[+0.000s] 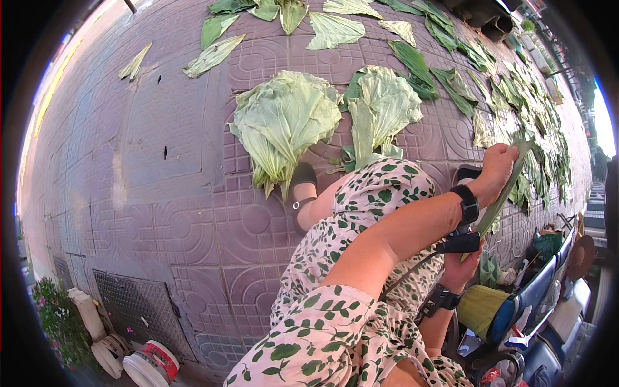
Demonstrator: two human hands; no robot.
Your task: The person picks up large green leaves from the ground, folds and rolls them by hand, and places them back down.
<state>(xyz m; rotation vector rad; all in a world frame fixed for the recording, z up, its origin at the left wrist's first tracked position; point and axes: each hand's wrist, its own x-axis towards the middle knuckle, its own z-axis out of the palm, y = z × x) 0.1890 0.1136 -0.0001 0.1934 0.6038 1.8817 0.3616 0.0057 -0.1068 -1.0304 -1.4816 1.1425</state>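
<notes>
The person sits w/ both forearms out to the R side of the lap, over a pale leaf-print dress (377, 213). The L hand (495, 173) has its grip closed on the upper end of a long green leaf (500, 205), fingers curled & knuckles up. The R hand (461, 269) is lower down & nearer the body; its grip is closed round the leaf's bottom end, tho pt. of it is hidden by a black device (459, 243) w/ a cable. So the leaf runs on a slant btwn the 2 hands, in the air R of the knees. A black band (467, 205) is round the L wrist, another dark one (443, 298) round the R.

On the paving (255, 232) (maroon tiles, raised circle pattern) a big fan-shaped leaf bundle (290, 113) lies just beyond the L foot, stalk ends twd the person. A smaller bundle (390, 100) is near it, to the R, in front of the knees. Loose leaves (335, 29) lie farther off at the top, & a dense spread of leaves (525, 122) covers the ground beyond the L hand. Lower R: blue chairs (541, 290), a yellow-green cloth (482, 311) & a brown hat (581, 257). Lower L: a metal cover (138, 309), a white bucket (151, 364) w/ a red band, & a flowering plant (51, 316).
</notes>
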